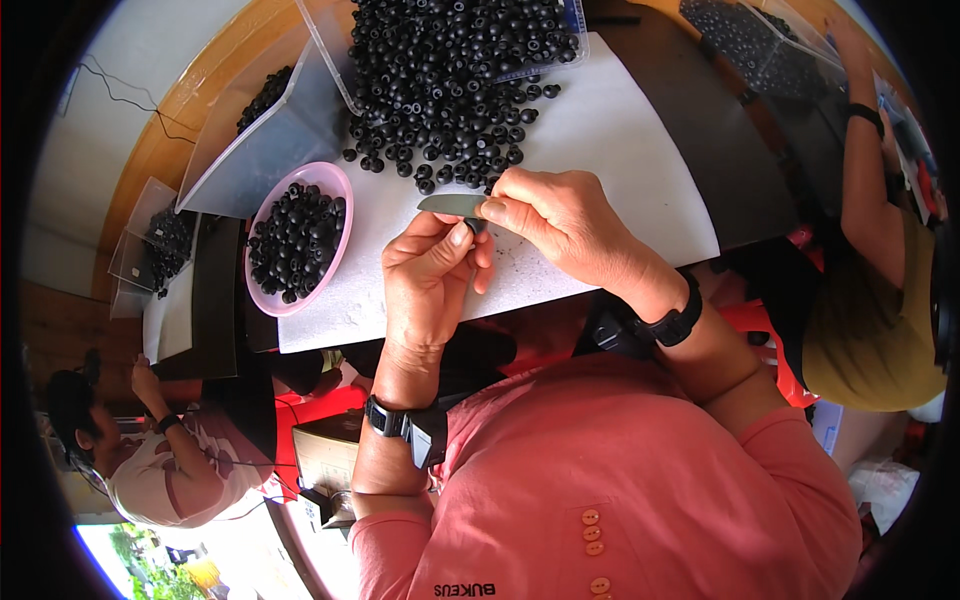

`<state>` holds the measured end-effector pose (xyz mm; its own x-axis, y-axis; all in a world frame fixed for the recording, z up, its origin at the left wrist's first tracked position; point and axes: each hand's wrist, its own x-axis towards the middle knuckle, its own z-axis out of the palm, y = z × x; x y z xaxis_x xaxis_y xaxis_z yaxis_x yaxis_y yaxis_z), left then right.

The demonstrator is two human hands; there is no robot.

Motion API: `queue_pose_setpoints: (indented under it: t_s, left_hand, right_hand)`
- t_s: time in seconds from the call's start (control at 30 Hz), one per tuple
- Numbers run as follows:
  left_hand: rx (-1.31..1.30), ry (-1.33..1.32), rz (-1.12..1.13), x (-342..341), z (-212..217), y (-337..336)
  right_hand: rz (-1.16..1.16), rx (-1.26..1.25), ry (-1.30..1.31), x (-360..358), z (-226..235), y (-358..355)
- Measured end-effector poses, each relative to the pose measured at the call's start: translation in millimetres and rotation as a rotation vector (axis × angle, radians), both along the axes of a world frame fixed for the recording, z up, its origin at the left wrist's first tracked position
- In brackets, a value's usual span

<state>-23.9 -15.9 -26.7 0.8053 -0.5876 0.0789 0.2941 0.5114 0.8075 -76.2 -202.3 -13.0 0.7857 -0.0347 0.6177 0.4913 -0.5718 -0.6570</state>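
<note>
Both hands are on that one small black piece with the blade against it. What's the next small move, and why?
Probably ease the small blade in the right hand across the black piece pinched in the left hand: blade and piece already meet.

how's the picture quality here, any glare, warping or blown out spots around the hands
Head view: fisheye bends the white board edges, with a black vignette at the rim; the left hand, right hand and blade are sharp and evenly lit; the bottom-left corner is blown out.

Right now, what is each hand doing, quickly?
Left hand: closed, pinching a small black piece.
Right hand: closed on a small grey blade.
</note>
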Motion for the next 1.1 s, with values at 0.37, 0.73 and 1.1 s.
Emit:
queue_pose_setpoints:
  t_s: [0.37, 0.73, 1.1]
  left_hand:
    - [-0.002, 0.054, -0.011, -2, 1, 2]
    - [-0.15, 0.102, -0.056, 5, -1, 0]
    - [-0.013, 0.042, -0.037, -8, -1, 2]
  right_hand:
    - [-0.01, -0.074, -0.112, 1, -4, 3]
    - [0.073, 0.329, 0.097, -9, 8, -11]
    - [0.17, 0.25, 0.088, -1, 4, 3]
